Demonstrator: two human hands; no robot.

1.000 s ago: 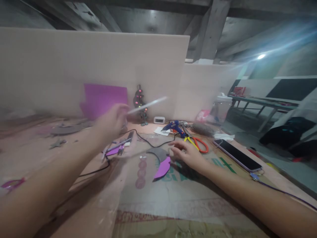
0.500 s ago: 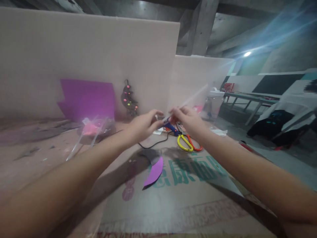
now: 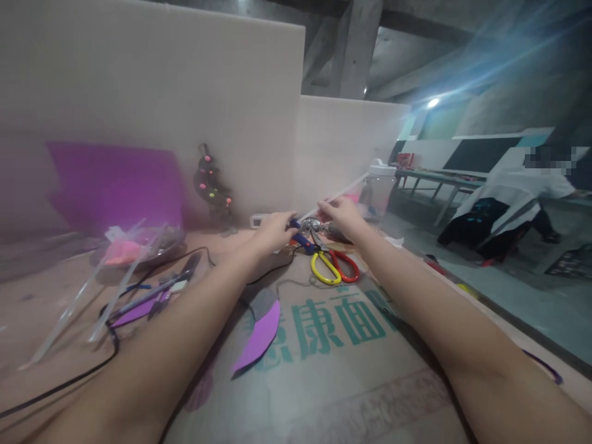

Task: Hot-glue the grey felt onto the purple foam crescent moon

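Note:
My left hand (image 3: 272, 230) is closed on the blue glue gun (image 3: 301, 237) at the far middle of the table. My right hand (image 3: 340, 216) pinches a clear glue stick (image 3: 345, 190) whose low end meets the back of the gun and whose far end slants up to the right. Just in front of the hands lie yellow and red scissors (image 3: 333, 268). A purple and grey curved foam piece (image 3: 259, 330) lies nearer to me on the printed cardboard (image 3: 333, 364).
A black cord (image 3: 69, 382) runs from the gun across the left of the table. Several clear glue sticks (image 3: 69, 311) and a pink bag (image 3: 124, 250) lie at left. A purple sheet (image 3: 115, 185) leans on the white board. A person (image 3: 509, 203) bends over at right.
My left hand brought the glue stick over from the left. Both hands met at the glue gun, and my right hand now holds the stick. The view has swung to the right.

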